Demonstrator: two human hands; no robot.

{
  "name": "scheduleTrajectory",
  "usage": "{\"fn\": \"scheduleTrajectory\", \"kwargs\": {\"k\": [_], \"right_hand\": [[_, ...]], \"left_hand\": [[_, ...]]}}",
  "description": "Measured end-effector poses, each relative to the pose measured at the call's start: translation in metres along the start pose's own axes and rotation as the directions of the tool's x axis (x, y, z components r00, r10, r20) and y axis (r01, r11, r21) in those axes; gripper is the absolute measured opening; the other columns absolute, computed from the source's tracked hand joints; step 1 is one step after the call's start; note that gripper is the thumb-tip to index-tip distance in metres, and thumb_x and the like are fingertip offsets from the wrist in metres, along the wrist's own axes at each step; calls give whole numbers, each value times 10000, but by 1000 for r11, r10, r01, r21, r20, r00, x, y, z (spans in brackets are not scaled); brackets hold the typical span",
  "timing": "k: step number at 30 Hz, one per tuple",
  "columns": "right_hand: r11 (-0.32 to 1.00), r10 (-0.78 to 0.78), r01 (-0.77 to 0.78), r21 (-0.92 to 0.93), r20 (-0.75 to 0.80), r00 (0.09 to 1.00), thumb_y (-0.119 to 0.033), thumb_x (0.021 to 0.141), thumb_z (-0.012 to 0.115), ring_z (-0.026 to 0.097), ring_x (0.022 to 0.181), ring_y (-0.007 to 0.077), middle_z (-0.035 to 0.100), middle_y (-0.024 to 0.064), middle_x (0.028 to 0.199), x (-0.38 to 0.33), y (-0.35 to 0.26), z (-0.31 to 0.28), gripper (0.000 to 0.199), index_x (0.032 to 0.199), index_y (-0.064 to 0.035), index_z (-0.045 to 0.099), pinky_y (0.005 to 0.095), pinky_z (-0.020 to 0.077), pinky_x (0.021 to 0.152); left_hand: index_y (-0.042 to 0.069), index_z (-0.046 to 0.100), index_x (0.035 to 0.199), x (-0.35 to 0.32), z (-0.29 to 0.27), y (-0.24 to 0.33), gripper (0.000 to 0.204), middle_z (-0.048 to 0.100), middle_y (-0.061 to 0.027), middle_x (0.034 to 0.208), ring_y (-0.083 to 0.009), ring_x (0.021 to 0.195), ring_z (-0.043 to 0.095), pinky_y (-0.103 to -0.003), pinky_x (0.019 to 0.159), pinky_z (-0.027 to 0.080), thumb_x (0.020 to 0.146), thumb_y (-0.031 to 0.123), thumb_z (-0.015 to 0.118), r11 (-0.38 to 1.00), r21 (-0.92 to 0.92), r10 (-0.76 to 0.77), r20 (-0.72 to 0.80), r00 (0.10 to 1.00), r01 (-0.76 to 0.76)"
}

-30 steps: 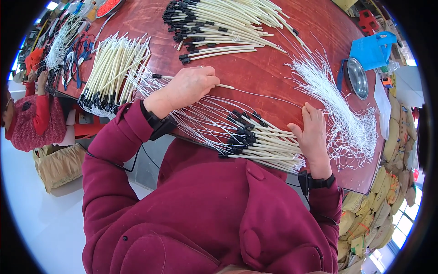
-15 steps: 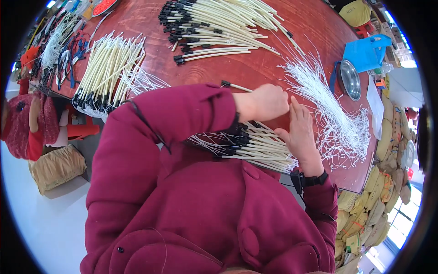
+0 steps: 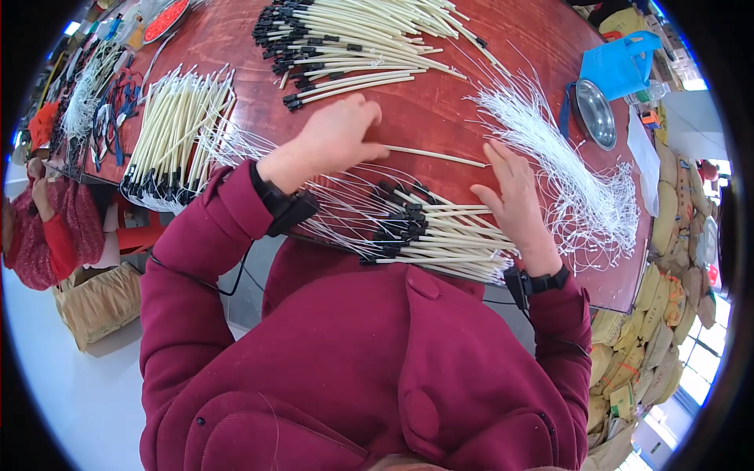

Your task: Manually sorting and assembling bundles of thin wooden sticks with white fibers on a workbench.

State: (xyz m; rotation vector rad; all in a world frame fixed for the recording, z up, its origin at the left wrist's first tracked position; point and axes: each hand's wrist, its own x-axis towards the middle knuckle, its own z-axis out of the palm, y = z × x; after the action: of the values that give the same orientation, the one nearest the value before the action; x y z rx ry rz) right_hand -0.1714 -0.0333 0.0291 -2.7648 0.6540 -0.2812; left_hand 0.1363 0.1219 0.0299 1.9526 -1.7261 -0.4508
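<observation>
A single thin cream tube [image 3: 440,155] lies on the red table between my hands. My left hand [image 3: 330,137] hovers over its left end, fingers curled and thumb apart, and covers that end. At the other end, the outstretched fingertips of my right hand [image 3: 514,188] touch or nearly touch the tube; its thumb stands away. Nearer my body lies a pile of cream tubes with black ends [image 3: 444,231], white strings trailing left from them. A large bundle of loose white strings [image 3: 550,149] spreads to the right of my right hand.
More black-ended tubes [image 3: 361,47] are heaped at the far side, and another bunch [image 3: 181,118] lies left. At right are a metal dish [image 3: 594,115] and a blue bag [image 3: 620,67]. Stacked sacks [image 3: 652,330] stand beyond the table; another person [image 3: 55,228] is at far left.
My left hand has moved left, away from my right hand to the tube's left end, uncovering the tube's right part. My right hand has stayed nearly in place. The view has shifted slightly.
</observation>
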Motion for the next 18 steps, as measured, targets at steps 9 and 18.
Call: {"fn": "scheduleTrajectory", "kwargs": {"k": [9, 18], "right_hand": [[983, -179, 182, 14, -116, 977, -218, 858, 754, 582, 1097, 282, 679, 89, 1213, 20, -15, 10, 408, 1219, -46, 675, 419, 430, 976], [957, -291, 288, -40, -78, 954, -218, 853, 754, 593, 936, 231, 716, 6, 960, 24, -18, 2, 162, 938, -81, 732, 395, 428, 878]], "left_hand": [[9, 523, 968, -2, 3, 25, 174, 631, -170, 812, -410, 805, 636, -459, 687, 497, 948, 124, 652, 996, -68, 59, 111, 992, -52], [39, 568, 973, -16, -22, 34, 95, 605, -24, 683, -125, 525, 559, -256, 477, 459, 991, 104, 635, 652, -658, -176, 352, 919, 377]]}}
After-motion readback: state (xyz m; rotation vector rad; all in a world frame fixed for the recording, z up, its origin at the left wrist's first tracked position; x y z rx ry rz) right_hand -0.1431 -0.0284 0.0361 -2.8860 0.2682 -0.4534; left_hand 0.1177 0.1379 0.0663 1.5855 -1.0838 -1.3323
